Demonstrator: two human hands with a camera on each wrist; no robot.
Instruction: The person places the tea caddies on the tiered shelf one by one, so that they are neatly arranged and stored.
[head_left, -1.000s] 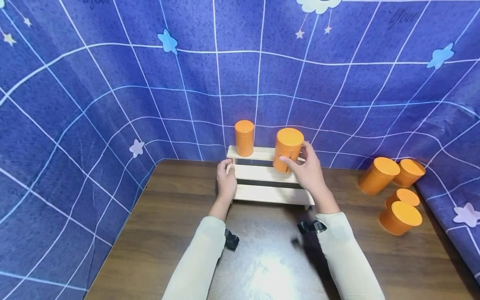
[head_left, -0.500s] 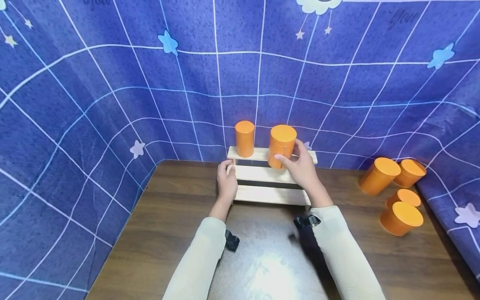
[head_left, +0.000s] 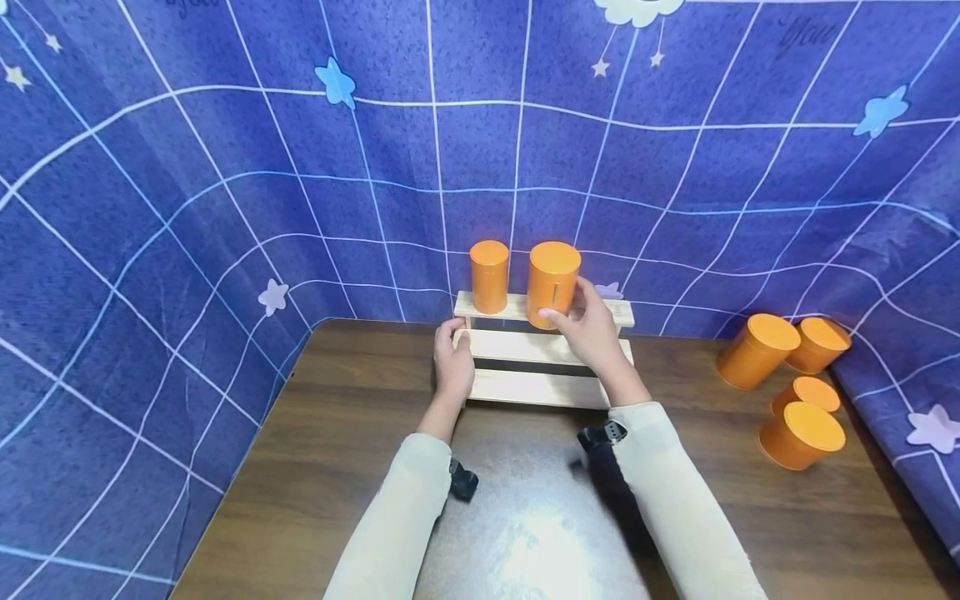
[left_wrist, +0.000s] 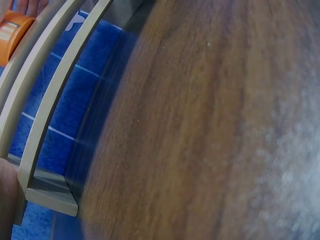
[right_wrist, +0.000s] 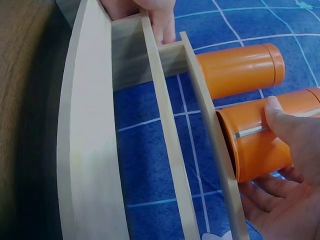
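My right hand [head_left: 589, 327] grips a wide orange canister [head_left: 553, 279] with a metallic strip down its side, thumb on the front and fingers round the back. Its base is right at the top board of a pale wooden three-step rack [head_left: 536, 387]. Left of it, a slimmer orange canister [head_left: 489, 279] stands upright on that same board. My left hand [head_left: 453, 364] holds the rack's left end; in the right wrist view its fingers [right_wrist: 162, 22] curl round the side panel. Only a sliver of that hand [left_wrist: 7, 192] shows in the left wrist view.
Several more orange canisters stand at the right of the brown wooden table [head_left: 360, 467], among them a tall one [head_left: 757, 350] and a short one [head_left: 802, 435]. A blue cloth [head_left: 375, 208] with white grid lines hangs behind the table and round its sides.
My right hand has carried the wide canister leftward and slightly back over the rack's top board, nearer the slim canister. My left hand has stayed at the rack's left end.
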